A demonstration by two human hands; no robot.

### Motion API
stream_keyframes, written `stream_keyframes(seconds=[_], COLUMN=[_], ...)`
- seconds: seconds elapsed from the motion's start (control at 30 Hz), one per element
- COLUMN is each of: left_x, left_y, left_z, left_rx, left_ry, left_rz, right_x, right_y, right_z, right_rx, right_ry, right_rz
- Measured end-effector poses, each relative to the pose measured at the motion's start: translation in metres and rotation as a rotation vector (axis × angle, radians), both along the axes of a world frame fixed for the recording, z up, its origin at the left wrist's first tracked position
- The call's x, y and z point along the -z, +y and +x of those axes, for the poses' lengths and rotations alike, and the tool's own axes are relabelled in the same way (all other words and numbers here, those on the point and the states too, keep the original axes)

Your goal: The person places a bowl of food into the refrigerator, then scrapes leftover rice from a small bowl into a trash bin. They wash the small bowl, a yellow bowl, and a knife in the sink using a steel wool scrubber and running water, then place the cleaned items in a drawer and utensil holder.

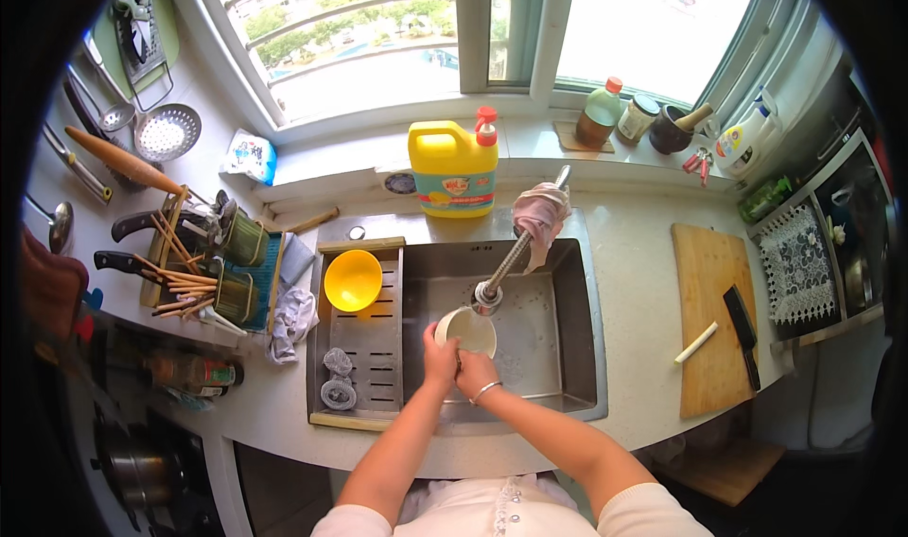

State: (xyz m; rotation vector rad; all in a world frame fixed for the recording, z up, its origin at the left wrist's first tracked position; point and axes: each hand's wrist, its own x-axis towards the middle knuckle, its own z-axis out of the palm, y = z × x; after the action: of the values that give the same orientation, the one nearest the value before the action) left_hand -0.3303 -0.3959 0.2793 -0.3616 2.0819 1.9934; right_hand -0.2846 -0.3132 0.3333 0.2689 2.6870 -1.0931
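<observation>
A white bowl (477, 337) is tilted beneath the faucet's spray head (487, 298), over the stainless-steel sink (578, 324). Water appears to run from the spray head into it. My left hand (440, 358) grips the bowl's left side. Against its near rim is my right hand (475, 375), with the fingers curled at the edge. What lies under those fingers is hidden. A pink cloth (541, 214) is wrapped around the upper part of the flexible metal faucet. To the left, a yellow bowl (352, 280) rests on the slotted drain rack (365, 338), with steel-wool scourers (338, 381) nearer me.
A yellow detergent jug (454, 168) stands behind the sink. On the right, a wooden cutting board (709, 267) bears a cleaver (741, 331) and a pale stalk (696, 342). Chopsticks (186, 289) and knives (131, 260) fill a rack at left, beside a crumpled cloth (291, 321).
</observation>
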Motion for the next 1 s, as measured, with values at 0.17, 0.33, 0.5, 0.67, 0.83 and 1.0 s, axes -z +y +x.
stream_keyframes(seconds=[0.17,0.33,0.5,0.67,0.83,1.0], left_x=[-0.048,-0.004,-0.009,0.003,-0.018,-0.007], left_y=[-0.003,0.012,-0.016,-0.001,-0.021,-0.012], left_z=[-0.021,0.008,-0.022,0.016,-0.009,-0.016], left_rx=[0.195,0.003,0.257,0.015,0.223,0.230], left_ry=[-0.462,0.032,-0.306,0.039,0.109,-0.034], left_rz=[-0.011,0.045,-0.027,-0.055,-0.085,0.028], right_x=[0.036,-0.009,0.032,-0.025,-0.016,0.018], right_y=[0.039,0.006,0.046,0.008,0.029,0.038], right_z=[0.016,-0.003,0.018,0.002,0.006,-0.014], right_rx=[-0.379,0.016,-0.397,0.003,-0.464,-0.516], right_ry=[0.482,-0.048,0.464,-0.098,0.126,0.003], right_rz=[0.194,0.092,0.131,0.030,0.171,0.107])
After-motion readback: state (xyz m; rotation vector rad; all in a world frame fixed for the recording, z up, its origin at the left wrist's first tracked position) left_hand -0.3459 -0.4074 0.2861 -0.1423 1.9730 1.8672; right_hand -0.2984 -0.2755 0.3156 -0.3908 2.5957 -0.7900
